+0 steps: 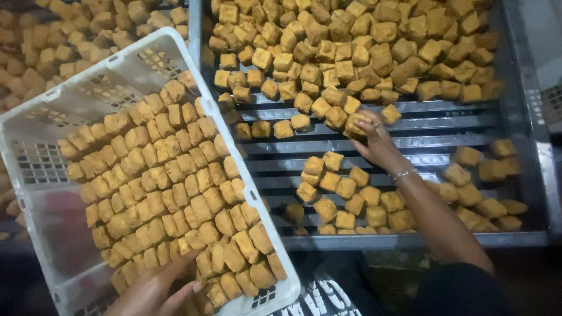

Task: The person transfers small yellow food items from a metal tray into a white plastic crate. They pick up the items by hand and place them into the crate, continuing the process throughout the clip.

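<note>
Fingers (367, 124) of the right hand (377, 143) are curling down over a small clump of golden-brown fried tofu cubes (358, 123), gripping them against the grey slatted metal tray (433, 126); a ring is showing on one finger and a thin bracelet (403, 173) is sitting on the wrist. That clump is lying at the 6 o'clock edge of the big dense pile of the same cubes (351, 47), which is filling the tray toward 12 o'clock. A looser patch of cubes (345, 196) is lying at 7 o'clock of the hand, and a few scattered ones (486, 175) at 4 o'clock.

Left hand (155, 289) is pressing its spread fingers (182, 263) onto the packed cubes at the 6 o'clock corner of the white perforated plastic crate (47, 123), steadying it; not closed around any one piece. Crate is tilting, its high corner toward 12 o'clock, and rows of fried cubes (170, 187) are filling its right half, touching one another. More cubes are lying in a second tray (58, 41) at 11 o'clock.

Step in hand, as I judge it: gathering a handful off the tray for the crate. Next move is calling for a firm but gentle lift, as the pieces look soft, and a carry toward 8 o'clock over the crate rim without dropping strays.
</note>
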